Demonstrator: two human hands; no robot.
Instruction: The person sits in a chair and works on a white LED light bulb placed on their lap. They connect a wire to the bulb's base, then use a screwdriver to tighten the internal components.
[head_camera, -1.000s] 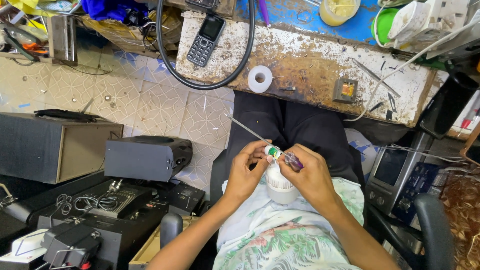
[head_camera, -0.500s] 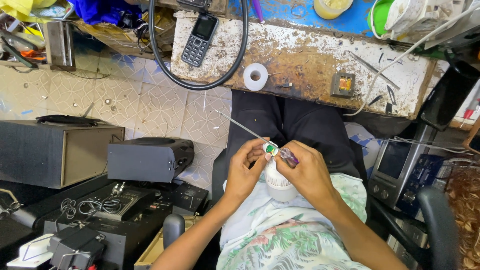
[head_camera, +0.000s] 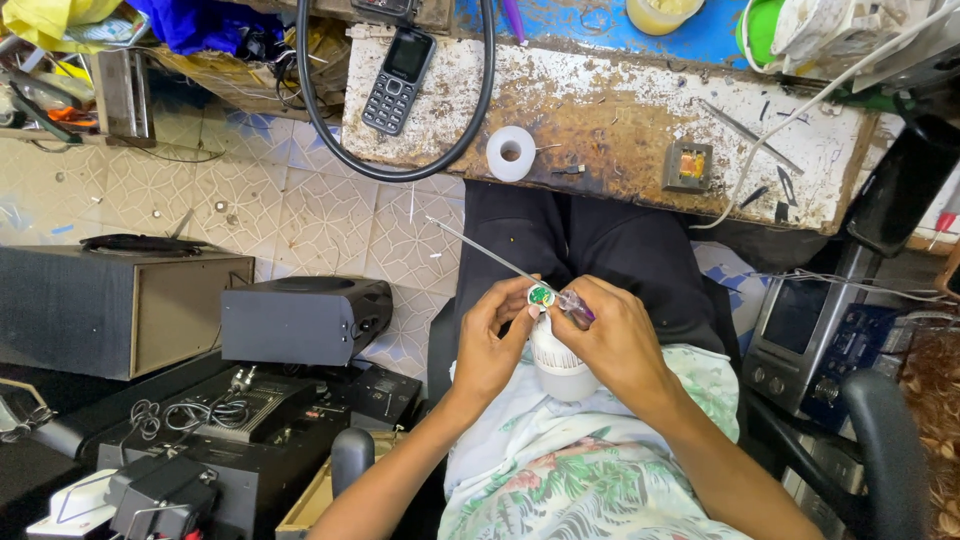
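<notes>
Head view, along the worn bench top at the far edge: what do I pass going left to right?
Black keypad phone → white tape roll → small square part with a yellow centre → white cable running off to the upper right. The black cable loop around the phone overlaps it, so I leave it out.

Open floor tiles (head_camera: 300, 210) lie left of the hands, hemmed by the black speaker box (head_camera: 300, 320) below and the worn workbench (head_camera: 620, 110) edge just ahead, a screwdriver shaft (head_camera: 480, 250) crossing between.
</notes>
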